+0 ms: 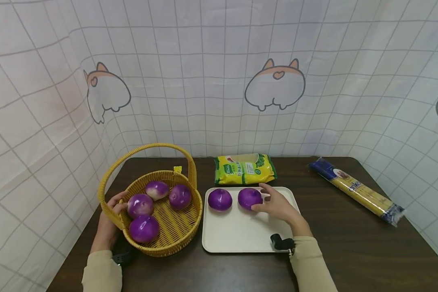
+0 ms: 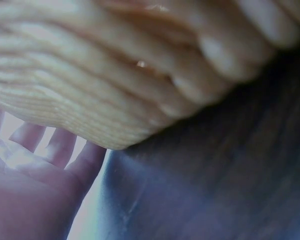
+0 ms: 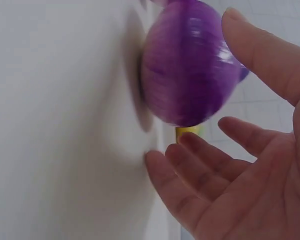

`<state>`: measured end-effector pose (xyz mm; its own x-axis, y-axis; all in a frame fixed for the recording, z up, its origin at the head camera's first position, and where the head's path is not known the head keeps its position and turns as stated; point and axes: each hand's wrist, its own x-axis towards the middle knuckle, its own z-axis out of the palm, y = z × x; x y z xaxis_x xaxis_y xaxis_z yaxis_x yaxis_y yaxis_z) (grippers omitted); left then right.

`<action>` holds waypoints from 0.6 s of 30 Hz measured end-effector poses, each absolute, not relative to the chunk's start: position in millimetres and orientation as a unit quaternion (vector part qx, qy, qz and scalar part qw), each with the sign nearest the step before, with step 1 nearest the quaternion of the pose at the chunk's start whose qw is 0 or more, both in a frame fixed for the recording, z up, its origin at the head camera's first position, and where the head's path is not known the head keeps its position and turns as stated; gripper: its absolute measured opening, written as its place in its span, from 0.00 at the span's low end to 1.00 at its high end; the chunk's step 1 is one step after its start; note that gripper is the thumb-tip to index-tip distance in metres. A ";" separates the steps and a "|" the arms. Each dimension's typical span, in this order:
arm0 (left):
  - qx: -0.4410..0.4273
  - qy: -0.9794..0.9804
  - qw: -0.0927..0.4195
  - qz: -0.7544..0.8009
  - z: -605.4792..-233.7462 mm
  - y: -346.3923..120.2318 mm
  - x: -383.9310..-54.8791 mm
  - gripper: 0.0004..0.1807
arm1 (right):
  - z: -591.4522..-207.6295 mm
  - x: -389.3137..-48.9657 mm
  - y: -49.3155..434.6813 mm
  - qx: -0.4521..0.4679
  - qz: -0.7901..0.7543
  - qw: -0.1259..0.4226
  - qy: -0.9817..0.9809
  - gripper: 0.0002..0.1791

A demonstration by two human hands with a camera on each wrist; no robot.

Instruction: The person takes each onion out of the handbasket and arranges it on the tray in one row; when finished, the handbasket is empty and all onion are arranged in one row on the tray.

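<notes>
Beige sleeves [image 1: 101, 271] meet a left hand [image 1: 109, 215], loose-fingered, apparently steadying the round yellow wicker basket [image 1: 175, 222], and a right hand [image 1: 277, 206], fingers parted beside a round purple onion [image 1: 249, 198] on the white rectangular tray [image 1: 237, 235].

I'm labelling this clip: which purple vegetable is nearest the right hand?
Of the two on the white tray, the vegetable farther right: the right hand is beside it. The other sits left of it; four more are in the basket.
</notes>
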<state>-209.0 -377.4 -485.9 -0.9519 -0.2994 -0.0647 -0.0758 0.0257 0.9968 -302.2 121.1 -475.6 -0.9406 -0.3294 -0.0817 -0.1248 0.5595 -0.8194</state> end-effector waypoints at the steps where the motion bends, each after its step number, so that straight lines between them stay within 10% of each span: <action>1: 0.130 -0.713 0.082 -0.684 -486.5 -377.7 -209.1 0.28 | -473.4 -301.7 121.7 -0.129 -0.451 0.110 0.876 0.51; 18: 0.120 -0.706 0.080 -0.694 -481.5 -374.3 -206.0 0.28 | -455.8 -293.5 90.4 -0.123 -0.523 -0.058 0.841 0.25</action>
<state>-206.0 -374.3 -481.5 -0.9586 -0.2799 -0.0529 -0.0576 0.0085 0.9983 -293.5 90.4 -455.8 -0.9630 -0.1469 0.2261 -0.2678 0.4216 -0.8663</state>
